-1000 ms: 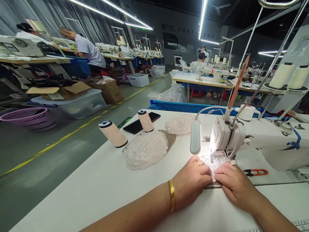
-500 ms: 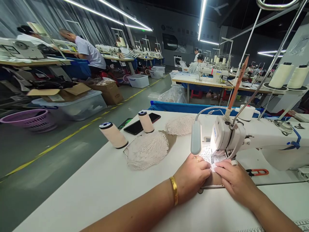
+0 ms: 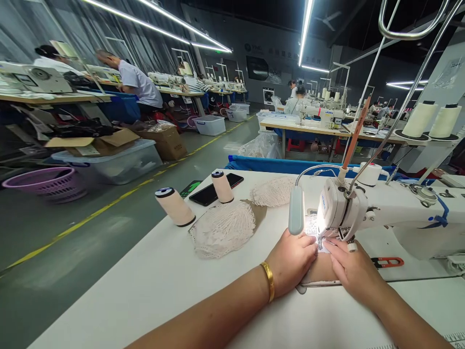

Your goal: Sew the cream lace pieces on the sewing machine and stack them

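Note:
A white sewing machine stands at the right, its small lamp lighting the needle area. Under the presser foot lies a piece of white lace fabric, with a plain beige part toward me. My left hand, with a gold bracelet, is closed with its fingertips pressing the fabric just left of the foot. Close on the right of the foot, my right hand pinches the fabric down with fingers together; the thumb is partly hidden. Orange-handled thread snips lie beside it.
Left on the table are two lace pieces, two peach thread cones and a black phone. A ruler strip runs along the near right edge. Behind are a blue cloth trough and co-workers at other machines.
The fabric has shifted under the foot: less lace and more of the beige part shows between my hands. Both hands stay by the needle. The view has tipped slightly upward.

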The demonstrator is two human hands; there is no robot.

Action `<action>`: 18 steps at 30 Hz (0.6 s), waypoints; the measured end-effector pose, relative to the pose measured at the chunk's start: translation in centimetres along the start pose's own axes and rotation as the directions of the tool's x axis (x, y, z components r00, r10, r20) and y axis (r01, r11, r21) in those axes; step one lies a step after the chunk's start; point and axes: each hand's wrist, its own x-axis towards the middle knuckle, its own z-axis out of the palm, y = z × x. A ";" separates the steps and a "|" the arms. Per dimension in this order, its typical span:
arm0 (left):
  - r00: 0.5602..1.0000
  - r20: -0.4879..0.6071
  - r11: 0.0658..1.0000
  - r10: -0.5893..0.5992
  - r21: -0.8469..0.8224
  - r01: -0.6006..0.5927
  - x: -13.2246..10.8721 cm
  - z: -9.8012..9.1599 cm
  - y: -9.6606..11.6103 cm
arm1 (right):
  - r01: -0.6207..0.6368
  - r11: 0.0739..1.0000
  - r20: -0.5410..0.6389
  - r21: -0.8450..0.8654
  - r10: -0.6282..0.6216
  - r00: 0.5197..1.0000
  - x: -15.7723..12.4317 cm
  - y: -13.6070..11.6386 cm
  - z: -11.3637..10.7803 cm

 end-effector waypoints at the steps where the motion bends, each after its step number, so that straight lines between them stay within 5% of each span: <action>1: 1.000 0.008 1.000 -0.017 -0.002 0.017 0.0 -0.1 0.1 | 0.006 1.000 -0.008 -0.002 -0.006 1.000 0.1 -0.1 -0.1; 10: 0.955 0.165 0.969 -0.247 0.015 0.248 -0.2 -1.9 -0.1 | 0.033 0.997 -0.038 0.076 -0.030 0.999 -0.4 -0.4 0.2; 18: 0.881 0.366 0.954 -0.299 0.102 0.281 -0.5 -4.8 1.6 | 0.249 0.933 -0.031 0.262 -0.250 0.968 0.3 -2.7 -1.0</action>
